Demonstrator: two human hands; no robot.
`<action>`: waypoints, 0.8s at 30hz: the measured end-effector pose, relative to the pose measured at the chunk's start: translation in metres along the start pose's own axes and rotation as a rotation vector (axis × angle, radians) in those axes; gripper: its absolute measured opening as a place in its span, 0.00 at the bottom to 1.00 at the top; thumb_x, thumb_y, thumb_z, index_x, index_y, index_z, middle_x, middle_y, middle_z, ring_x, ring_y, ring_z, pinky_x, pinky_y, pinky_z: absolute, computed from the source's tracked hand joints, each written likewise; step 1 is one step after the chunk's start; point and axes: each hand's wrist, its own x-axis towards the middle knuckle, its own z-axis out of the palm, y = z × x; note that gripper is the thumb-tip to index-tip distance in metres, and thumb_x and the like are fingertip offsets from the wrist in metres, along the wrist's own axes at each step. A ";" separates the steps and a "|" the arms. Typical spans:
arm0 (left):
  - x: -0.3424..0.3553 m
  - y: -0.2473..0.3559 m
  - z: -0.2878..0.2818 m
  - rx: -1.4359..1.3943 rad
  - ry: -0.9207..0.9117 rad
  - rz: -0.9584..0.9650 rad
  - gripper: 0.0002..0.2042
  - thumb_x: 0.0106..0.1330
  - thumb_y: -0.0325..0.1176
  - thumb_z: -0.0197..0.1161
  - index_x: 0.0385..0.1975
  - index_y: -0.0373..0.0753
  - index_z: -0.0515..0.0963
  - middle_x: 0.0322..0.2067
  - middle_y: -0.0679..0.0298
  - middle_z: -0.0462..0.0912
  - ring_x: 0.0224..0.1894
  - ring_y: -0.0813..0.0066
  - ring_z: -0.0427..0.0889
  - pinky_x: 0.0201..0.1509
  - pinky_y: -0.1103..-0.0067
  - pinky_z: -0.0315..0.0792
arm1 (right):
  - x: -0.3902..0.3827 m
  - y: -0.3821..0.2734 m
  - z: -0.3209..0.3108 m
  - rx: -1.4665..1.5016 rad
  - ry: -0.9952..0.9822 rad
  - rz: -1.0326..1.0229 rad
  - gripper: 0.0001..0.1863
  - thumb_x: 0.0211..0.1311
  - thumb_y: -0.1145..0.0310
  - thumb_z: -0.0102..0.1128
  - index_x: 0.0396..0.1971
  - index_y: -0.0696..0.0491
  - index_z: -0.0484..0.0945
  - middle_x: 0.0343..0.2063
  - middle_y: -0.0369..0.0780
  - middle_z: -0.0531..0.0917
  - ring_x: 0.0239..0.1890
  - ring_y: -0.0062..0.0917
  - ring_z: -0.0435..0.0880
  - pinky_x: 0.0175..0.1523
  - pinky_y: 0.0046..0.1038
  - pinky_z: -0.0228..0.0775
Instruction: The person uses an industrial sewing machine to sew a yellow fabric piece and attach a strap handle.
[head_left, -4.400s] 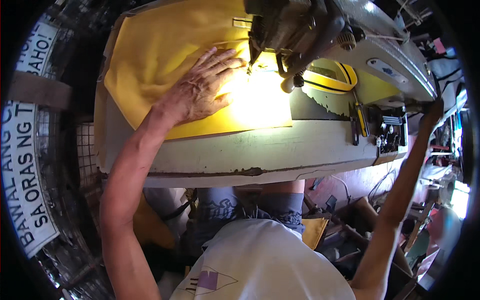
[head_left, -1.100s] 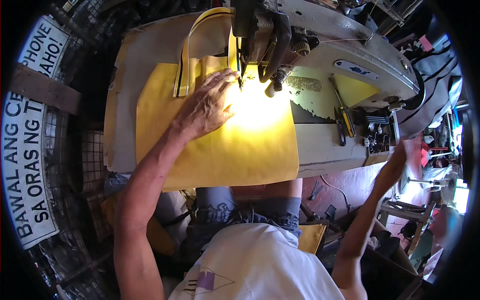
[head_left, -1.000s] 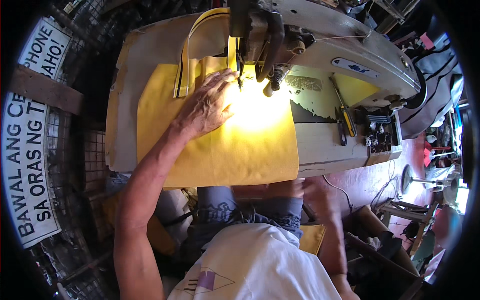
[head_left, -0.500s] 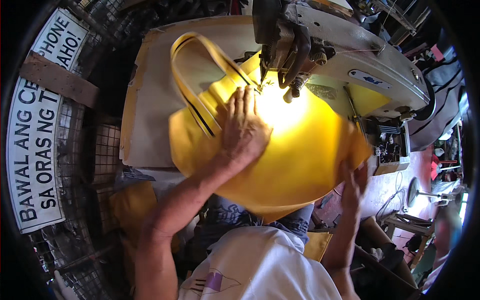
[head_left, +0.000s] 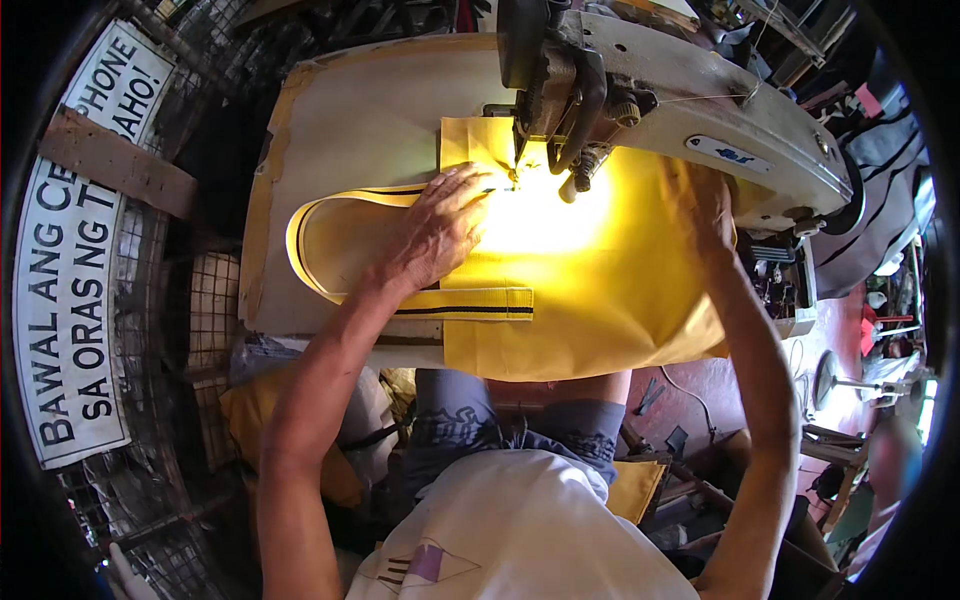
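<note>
A yellow fabric panel [head_left: 620, 290] lies flat on the sewing machine bed, brightly lit around the needle area. A yellow strap [head_left: 318, 225] with a dark stripe loops off its left side. One strap end lies stitched or laid flat on the panel; the other runs beneath my left hand toward the needle. My left hand [head_left: 440, 225] rests over the strap and the panel's left part, fingers extended and lightly bent, just left of the needle. At the panel's right side, under the machine arm, my right hand [head_left: 705, 205] touches the fabric, its fingers smeared by motion.
The sewing machine [head_left: 680, 125] reaches in from the right over a pale worktable [head_left: 350, 110]. Wire mesh and a lettered sign [head_left: 75, 290] stand at the left. More yellow material [head_left: 640, 488] lies beside my lap. A fan [head_left: 828, 380] stands at the right.
The yellow panel has turned and flattened, its strap loop now pointing left. My right hand has moved up from the lower right edge; my left hand has shifted slightly left.
</note>
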 end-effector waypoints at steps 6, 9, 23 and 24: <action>-0.004 0.004 0.003 0.013 0.019 -0.037 0.15 0.59 0.29 0.62 0.47 0.35 0.78 0.54 0.58 0.75 0.59 0.60 0.71 0.66 0.66 0.64 | -0.014 -0.096 -0.048 0.925 0.122 -0.188 0.11 0.61 0.67 0.58 0.41 0.52 0.81 0.34 0.46 0.81 0.39 0.40 0.79 0.51 0.44 0.70; -0.005 0.004 0.002 0.022 -0.006 -0.049 0.15 0.59 0.30 0.61 0.47 0.36 0.78 0.53 0.58 0.75 0.58 0.61 0.71 0.65 0.66 0.65 | -0.005 -0.114 -0.060 1.165 0.245 -0.186 0.13 0.61 0.67 0.58 0.45 0.53 0.77 0.30 0.44 0.79 0.35 0.40 0.78 0.41 0.41 0.70; 0.001 0.005 0.003 0.040 0.047 0.099 0.16 0.57 0.29 0.61 0.46 0.34 0.77 0.50 0.54 0.76 0.57 0.57 0.72 0.66 0.63 0.63 | -0.005 -0.111 -0.063 1.069 0.317 -0.188 0.15 0.60 0.69 0.61 0.47 0.56 0.79 0.43 0.45 0.82 0.39 0.42 0.80 0.44 0.38 0.72; 0.001 0.006 0.003 -0.015 0.040 0.081 0.16 0.57 0.29 0.61 0.45 0.33 0.77 0.50 0.54 0.76 0.57 0.56 0.72 0.66 0.63 0.64 | -0.005 -0.110 -0.062 1.081 0.308 -0.217 0.16 0.60 0.69 0.61 0.47 0.56 0.79 0.44 0.45 0.82 0.39 0.42 0.80 0.45 0.38 0.71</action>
